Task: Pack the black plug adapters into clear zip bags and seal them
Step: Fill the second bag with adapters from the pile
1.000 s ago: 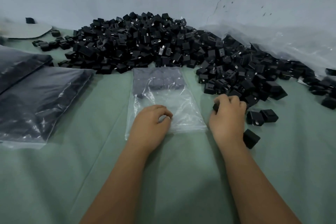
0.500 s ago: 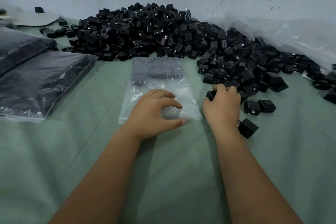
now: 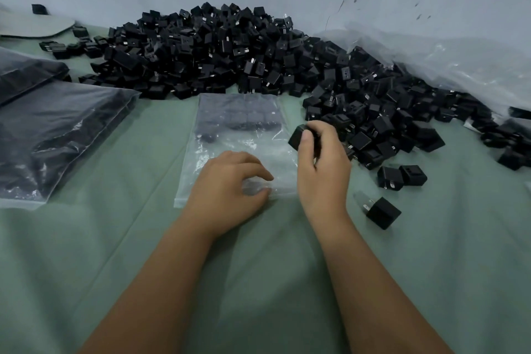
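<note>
A clear zip bag (image 3: 230, 138) lies flat on the green cloth in the middle, with several black adapters showing through its far end. My left hand (image 3: 227, 184) rests on the bag's near end, thumb and fingers pinching the plastic by the opening. My right hand (image 3: 321, 164) is raised just right of the bag and grips one black plug adapter (image 3: 298, 136) between thumb and fingers. A big heap of black adapters (image 3: 244, 49) spreads along the wall behind and to the right.
Two filled dark bags (image 3: 51, 138) lie at the left. Loose adapters (image 3: 400, 177) and a single one (image 3: 383, 211) sit right of my right hand. A large crumpled clear sheet (image 3: 459, 66) lies at the back right. Green cloth (image 3: 143, 253) covers the table.
My right hand has lifted an adapter off the heap's edge and carried it left toward the bag. My left hand's fingers have stayed at the bag's opening.
</note>
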`<state>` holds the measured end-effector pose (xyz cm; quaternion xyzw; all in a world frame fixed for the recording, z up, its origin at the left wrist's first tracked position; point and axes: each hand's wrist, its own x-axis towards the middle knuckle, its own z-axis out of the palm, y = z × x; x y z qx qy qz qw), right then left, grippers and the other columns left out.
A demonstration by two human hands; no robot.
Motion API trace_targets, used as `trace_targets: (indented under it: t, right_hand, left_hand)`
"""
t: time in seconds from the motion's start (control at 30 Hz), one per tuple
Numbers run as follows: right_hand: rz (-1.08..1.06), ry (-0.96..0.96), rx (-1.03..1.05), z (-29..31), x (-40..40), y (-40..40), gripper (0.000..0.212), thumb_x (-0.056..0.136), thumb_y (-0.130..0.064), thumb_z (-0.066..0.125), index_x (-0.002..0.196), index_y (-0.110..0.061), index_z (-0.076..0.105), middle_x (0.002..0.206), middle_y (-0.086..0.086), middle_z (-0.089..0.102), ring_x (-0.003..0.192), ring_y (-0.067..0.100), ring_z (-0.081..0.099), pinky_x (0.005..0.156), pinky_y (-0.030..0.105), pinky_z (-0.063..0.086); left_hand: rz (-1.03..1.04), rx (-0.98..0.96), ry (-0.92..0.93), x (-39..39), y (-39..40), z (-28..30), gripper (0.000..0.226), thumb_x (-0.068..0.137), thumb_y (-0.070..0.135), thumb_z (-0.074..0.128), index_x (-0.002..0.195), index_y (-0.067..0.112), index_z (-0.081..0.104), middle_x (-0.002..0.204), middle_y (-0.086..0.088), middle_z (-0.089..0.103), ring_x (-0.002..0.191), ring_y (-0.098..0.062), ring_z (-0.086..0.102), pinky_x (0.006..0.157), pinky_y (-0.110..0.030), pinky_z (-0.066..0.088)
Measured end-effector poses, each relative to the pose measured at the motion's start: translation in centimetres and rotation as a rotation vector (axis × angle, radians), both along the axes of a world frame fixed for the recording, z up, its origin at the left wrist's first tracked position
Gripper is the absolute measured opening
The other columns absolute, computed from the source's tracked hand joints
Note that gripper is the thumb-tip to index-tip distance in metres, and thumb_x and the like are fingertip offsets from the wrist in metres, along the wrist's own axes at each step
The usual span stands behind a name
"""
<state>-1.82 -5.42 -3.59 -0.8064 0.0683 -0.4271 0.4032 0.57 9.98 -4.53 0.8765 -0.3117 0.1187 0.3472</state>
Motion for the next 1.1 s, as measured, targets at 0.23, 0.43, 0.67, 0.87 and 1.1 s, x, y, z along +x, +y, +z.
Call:
trace_targets:
  t: [0.23,0.43,0.67,0.87,1.1]
  right_hand:
    - [0.114,-0.182,-0.224,0.2,-0.7,2.6,0.028,0.094,-0.023,0.053,0.119,-0.011,0.051,0.11,-0.002,0.05,0.088,-0.002,0.048,0.077,0.008,0.042]
    - [0.253,-0.176,-0.533,0.1,-1.4,4.7,0.035,0.079,-0.017,0.061,0.112,-0.013,0.047,0.103,0.002,0.051,0.077,0.015,0.053,0.056,0.019,0.048]
    - [0.008,0.306,-0.747,-0.5,-0.8,5.4,0.02,0.086,-0.024,0.06,0.1,-0.01,0.061,0.08,0.003,0.065,0.075,0.022,0.057,0.059,0.028,0.034]
    - [-0.003,0.451,-0.696,0.1,0.1,4.8,0.022,0.098,-0.033,0.044,0.096,-0.018,0.059,0.084,-0.002,0.065,0.078,0.019,0.059,0.058,0.029,0.03]
    - [0.039,0.513,-0.559,0.5,-0.8,4.9,0.015,0.075,-0.036,0.051,0.072,-0.021,0.049,0.068,-0.01,0.051,0.062,0.013,0.046,0.053,0.026,0.034]
  left_hand:
    - [0.123,-0.175,-0.012,0.8,1.3,0.6,0.014,0.079,0.018,0.076,0.088,0.028,0.073,0.085,0.012,0.058,0.088,-0.008,0.052,0.077,-0.025,0.042]
    - [0.178,-0.104,0.112,1.8,4.2,1.4,0.01,0.081,0.023,0.073,0.077,0.031,0.069,0.077,0.012,0.062,0.075,-0.006,0.057,0.067,-0.031,0.046]
    - [0.208,-0.389,0.144,1.2,3.7,1.8,0.011,0.08,0.014,0.077,0.072,0.016,0.071,0.068,0.005,0.065,0.061,-0.006,0.051,0.058,-0.017,0.04]
    - [-0.123,-0.604,0.358,1.5,4.5,2.1,0.014,0.066,0.024,0.083,0.064,0.014,0.073,0.07,-0.008,0.064,0.066,-0.01,0.054,0.061,-0.016,0.04]
    - [0.125,-0.987,0.456,4.2,5.1,3.0,0.03,0.084,0.043,0.052,0.069,0.032,0.076,0.083,0.011,0.073,0.089,-0.007,0.065,0.085,-0.027,0.044]
